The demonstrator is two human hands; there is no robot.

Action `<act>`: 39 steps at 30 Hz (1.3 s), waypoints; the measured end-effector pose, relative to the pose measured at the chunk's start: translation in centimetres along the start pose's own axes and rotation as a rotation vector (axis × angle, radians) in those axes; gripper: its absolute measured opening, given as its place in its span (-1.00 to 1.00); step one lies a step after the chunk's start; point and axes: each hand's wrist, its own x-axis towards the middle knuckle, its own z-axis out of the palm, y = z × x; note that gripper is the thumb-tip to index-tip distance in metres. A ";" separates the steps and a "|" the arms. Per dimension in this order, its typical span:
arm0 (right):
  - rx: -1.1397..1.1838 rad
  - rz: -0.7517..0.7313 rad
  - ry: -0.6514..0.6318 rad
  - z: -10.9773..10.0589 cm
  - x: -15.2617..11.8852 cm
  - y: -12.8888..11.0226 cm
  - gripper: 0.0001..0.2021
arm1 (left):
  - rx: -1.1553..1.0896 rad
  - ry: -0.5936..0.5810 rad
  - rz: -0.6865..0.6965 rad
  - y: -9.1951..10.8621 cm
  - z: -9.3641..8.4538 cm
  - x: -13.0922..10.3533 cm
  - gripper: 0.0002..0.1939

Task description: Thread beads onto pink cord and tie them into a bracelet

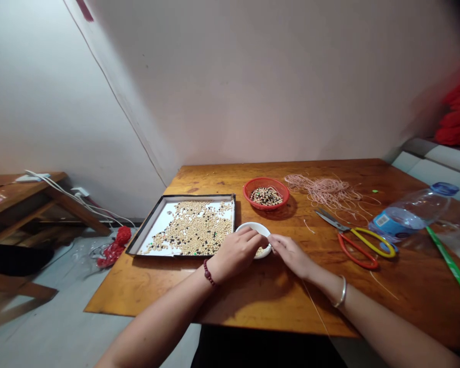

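A small white bowl (253, 226) stands on the wooden table, with a few pale beads showing inside. Over its rim my left hand (240, 250) is closed, its fingertips meeting those of my right hand; what it pinches is too small to make out. My right hand (289, 253) pinches a thin cord (315, 306) that trails down past the table's front edge. Left of the bowl lies a shallow black-edged tray (147, 225) of cream, dark and some green beads. Behind the bowl is a red basket (266, 205) of beads.
Pink cord (325, 190) lies tangled at the back right. Scissors (347, 230) with red and yellow handles rest open beside a lying plastic bottle (410, 212). A green strip (450, 266) is at the far right. Another wooden table (42, 194) stands left.
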 end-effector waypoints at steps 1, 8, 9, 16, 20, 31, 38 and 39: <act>0.021 0.006 -0.012 0.0 0.1 0.0 -0.60 | -0.005 0.012 -0.015 -0.1 0.1 -0.1 -0.82; 0.133 0.036 0.000 -0.2 0.8 0.5 -0.68 | 0.043 0.057 -0.070 -0.3 0.0 -0.1 -0.85; 0.150 0.042 0.011 -0.3 0.8 0.5 -0.69 | 0.048 0.053 -0.075 -0.4 -0.2 0.0 -0.86; 0.472 0.304 -0.037 -0.7 0.7 0.0 -0.74 | 0.320 0.078 -0.481 -5.4 -3.0 -0.8 -0.83; 0.664 0.383 -0.050 -1.2 0.3 -0.5 -0.76 | 0.316 -0.102 -0.624 -8.8 -3.3 -2.3 -0.78; 0.838 0.453 -0.155 -1.9 0.4 -0.7 -0.75 | 0.205 -0.263 -0.467 -9.8 -0.7 -2.4 -0.47; 0.833 0.450 -0.137 -1.9 0.3 -0.7 -0.73 | 0.207 -0.256 -0.484 -9.9 -0.8 -2.4 -0.57; 0.828 0.445 -0.137 -1.9 0.3 -0.8 -0.72 | 0.218 -0.244 -0.481 -9.9 -0.8 -2.4 -0.60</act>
